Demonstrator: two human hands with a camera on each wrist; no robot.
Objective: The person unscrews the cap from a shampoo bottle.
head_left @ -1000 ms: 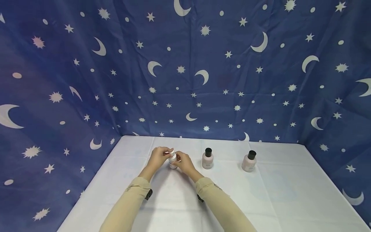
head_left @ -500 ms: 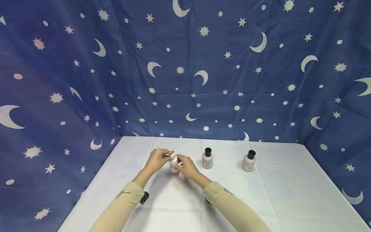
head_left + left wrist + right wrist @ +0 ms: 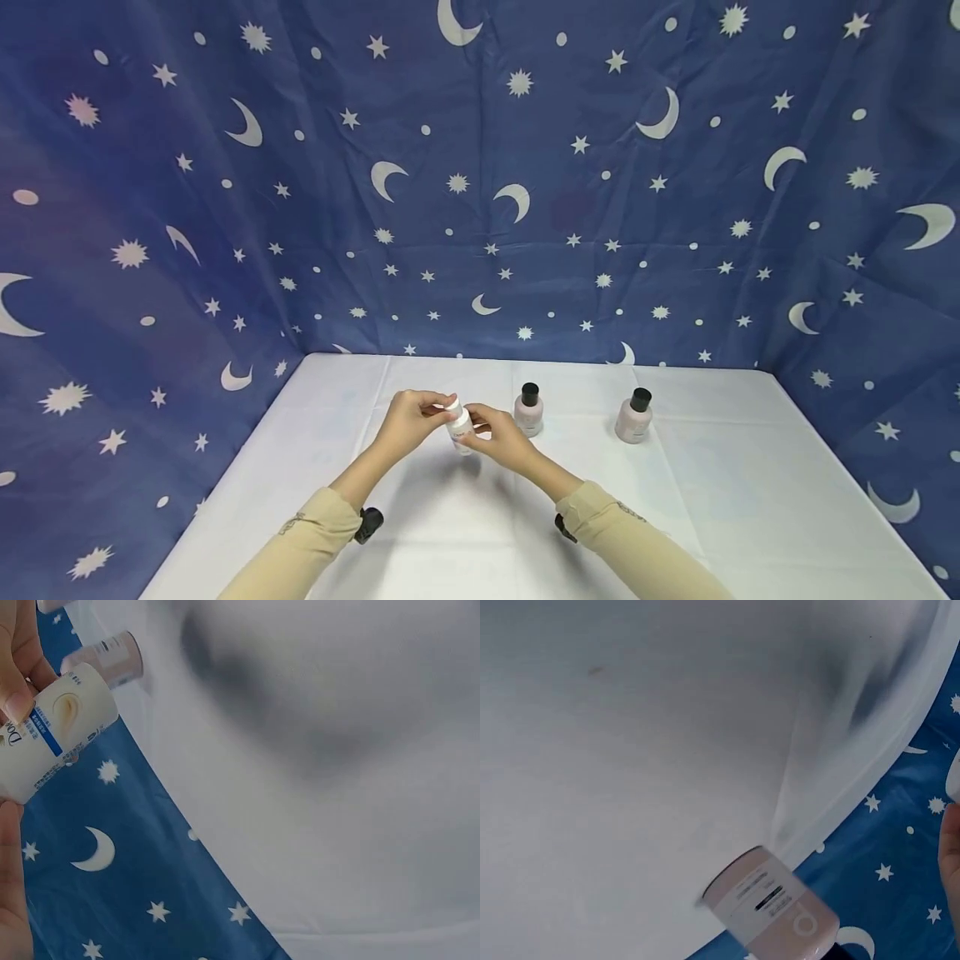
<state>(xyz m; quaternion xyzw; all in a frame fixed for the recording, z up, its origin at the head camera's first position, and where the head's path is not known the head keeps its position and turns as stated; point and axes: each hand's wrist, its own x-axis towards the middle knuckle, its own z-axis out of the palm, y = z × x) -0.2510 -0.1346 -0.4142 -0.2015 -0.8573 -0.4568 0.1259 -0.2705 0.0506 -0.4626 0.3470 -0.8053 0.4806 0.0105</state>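
A small white bottle with a Dove label is held by both hands and tilts slightly, its base above the table with a shadow beside it. My left hand pinches its white cap between thumb and fingers. Lower down, my right hand grips the bottle's body from the right. Up close in the left wrist view, the white bottle shows its printed label and base. Only a sliver of a hand appears at the right edge of the right wrist view.
Two pink bottles with black caps stand on the white-covered table: one pink bottle just behind my right hand, another pink bottle farther right. A blue curtain with moons and stars encloses the back and sides.
Both hands have carried the white bottle a little to the right and nearer to me. It has come off the table and tilted. The two pink bottles have stayed put.
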